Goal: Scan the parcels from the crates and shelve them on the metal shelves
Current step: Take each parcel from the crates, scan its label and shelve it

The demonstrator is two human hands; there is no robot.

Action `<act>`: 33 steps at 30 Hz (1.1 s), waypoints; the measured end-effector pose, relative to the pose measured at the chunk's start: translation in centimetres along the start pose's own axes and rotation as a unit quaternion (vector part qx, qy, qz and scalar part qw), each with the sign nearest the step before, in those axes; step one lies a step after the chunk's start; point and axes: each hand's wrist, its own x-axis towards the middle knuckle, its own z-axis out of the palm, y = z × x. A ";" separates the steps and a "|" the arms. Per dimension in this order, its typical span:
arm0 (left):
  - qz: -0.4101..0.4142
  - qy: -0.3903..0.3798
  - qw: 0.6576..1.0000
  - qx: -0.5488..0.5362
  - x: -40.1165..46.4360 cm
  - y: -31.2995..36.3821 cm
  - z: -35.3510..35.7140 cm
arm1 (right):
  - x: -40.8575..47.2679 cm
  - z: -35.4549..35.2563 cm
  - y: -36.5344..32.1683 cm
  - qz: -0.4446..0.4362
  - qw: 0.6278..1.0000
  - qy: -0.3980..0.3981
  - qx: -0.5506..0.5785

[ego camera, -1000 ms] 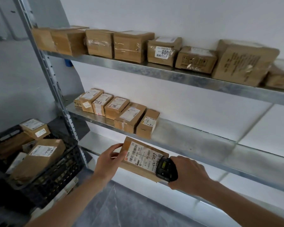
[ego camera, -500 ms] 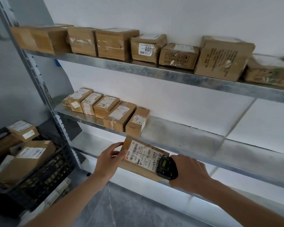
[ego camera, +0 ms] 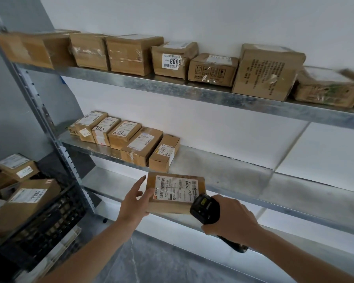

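I held one flat parcel (ego camera: 175, 193) label-up just in front of the middle shelf (ego camera: 223, 160), near its front edge and right of the row already shelved there. My left hand (ego camera: 134, 203) gripped its left side, thumb lying on top by the label and forefinger pointing away. My right hand (ego camera: 232, 217) was closed round the black scanner (ego camera: 205, 208), whose head sat close over the parcel's near right corner.

To do this well, I judged the label should stay flat and steady under the scanner until the code read, and only then should the parcel slide onto the bare metal right of the row, label showing, square to the edge.

Counting outward: six parcels stood in the middle row (ego camera: 127, 137), the leftmost half hidden. The top shelf (ego camera: 172, 86) carried at least eight boxes; its far right was blurred, so I could not be sure of more. The lower shelf (ego camera: 274, 205) showed bare metal where I could see it. The black crate (ego camera: 55, 219) at the near left held at least three labelled parcels, with others buried beneath that I could not count. One scanner, two hands, one crate in view.
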 end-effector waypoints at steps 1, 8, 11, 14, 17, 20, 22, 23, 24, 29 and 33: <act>-0.013 -0.006 1.000 -0.012 0.0 0.0 0.5 | -0.1 0.3 0.0 0.003 1.000 -0.002 0.016; -0.067 -0.085 0.993 -0.040 0.2 -0.4 1.7 | 0.7 0.8 1.4 0.019 0.994 0.047 0.097; -0.067 -0.095 0.993 -0.025 0.7 -0.7 2.2 | 1.5 0.7 2.1 0.019 0.991 0.061 0.120; -0.068 -0.096 0.993 -0.011 1.0 -0.6 3.1 | 2.1 0.5 2.4 0.031 0.987 0.095 0.128; -0.077 -0.092 0.992 -0.023 1.3 0.0 4.3 | 2.6 0.7 2.5 0.024 0.985 0.113 0.125; -0.076 -0.089 0.992 -0.040 1.9 0.5 5.7 | 3.2 1.2 2.3 -0.008 0.986 0.086 0.144; -0.063 -0.087 0.993 -0.044 2.3 0.9 6.6 | 3.7 1.6 1.9 -0.024 0.984 0.074 0.160; -0.051 -0.081 0.995 -0.035 2.7 0.9 7.0 | 4.0 1.8 1.7 -0.028 0.983 0.072 0.169; -0.039 -0.074 0.996 -0.021 3.0 0.8 7.3 | 4.3 2.1 1.5 -0.030 0.981 0.072 0.178; -0.002 -0.054 0.998 0.033 4.7 0.0 7.7 | 6.7 3.0 0.8 -0.030 0.978 0.081 0.192; 0.019 -0.069 0.995 0.062 7.1 -0.3 8.2 | 9.8 3.6 0.4 -0.018 0.979 0.088 0.185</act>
